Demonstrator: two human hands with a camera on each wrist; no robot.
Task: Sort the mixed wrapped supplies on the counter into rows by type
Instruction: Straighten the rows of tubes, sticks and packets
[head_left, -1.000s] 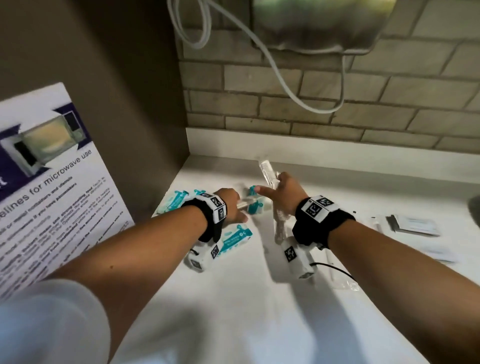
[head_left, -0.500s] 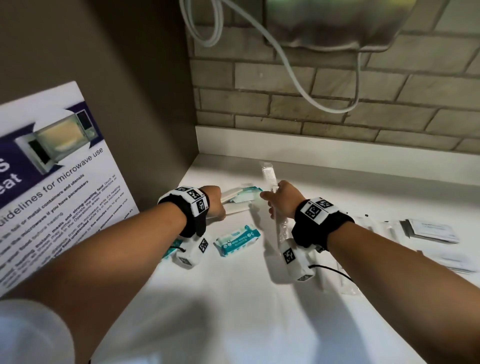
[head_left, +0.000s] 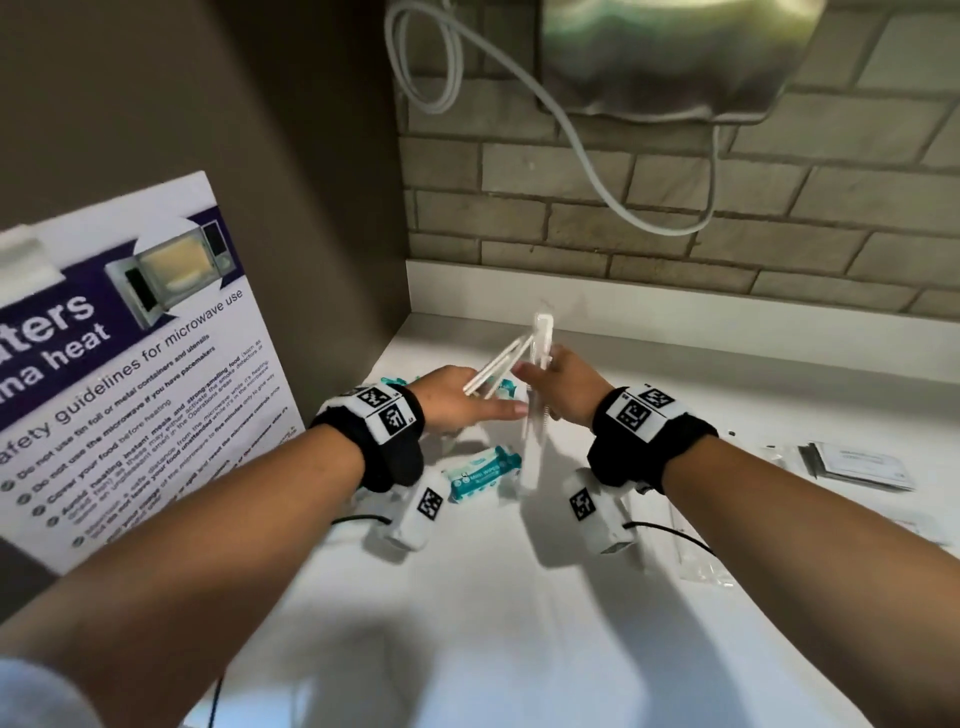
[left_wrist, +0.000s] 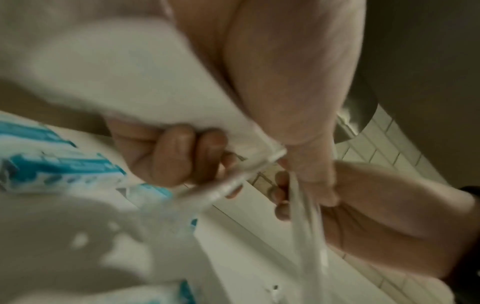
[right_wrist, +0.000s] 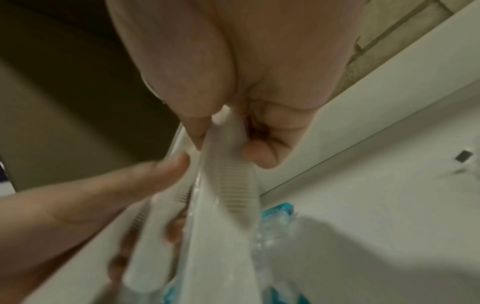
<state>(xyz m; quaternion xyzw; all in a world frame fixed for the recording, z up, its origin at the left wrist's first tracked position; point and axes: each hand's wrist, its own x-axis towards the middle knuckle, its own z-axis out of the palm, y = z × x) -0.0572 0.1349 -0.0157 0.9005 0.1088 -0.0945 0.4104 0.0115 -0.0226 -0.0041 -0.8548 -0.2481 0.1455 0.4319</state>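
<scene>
Over the counter's back left corner, my left hand (head_left: 460, 402) grips a white comb in a clear wrapper (head_left: 493, 371), with one finger stretched toward my right hand. The right hand (head_left: 558, 387) pinches a bundle of wrapped combs (head_left: 540, 338) held upright. The two hands nearly meet, and the left comb's far end touches the bundle. The right wrist view shows thumb and fingers (right_wrist: 257, 158) closed on a comb wrapper (right_wrist: 228, 181). A teal wipes packet (head_left: 483, 473) lies below the hands, and more teal packets (head_left: 397, 384) are partly hidden behind the left hand.
Flat pale sachets (head_left: 857, 462) and a long clear-wrapped item (head_left: 693, 551) lie on the white counter (head_left: 519, 623) at the right. A microwave safety poster (head_left: 130, 374) leans at the left. A metal unit (head_left: 675, 57) with a cable hangs on the brick wall.
My left hand left the teal packets in the corner and swung right with a wrapped comb, bringing it up to the bundle in my right hand. The right hand stayed about where it was.
</scene>
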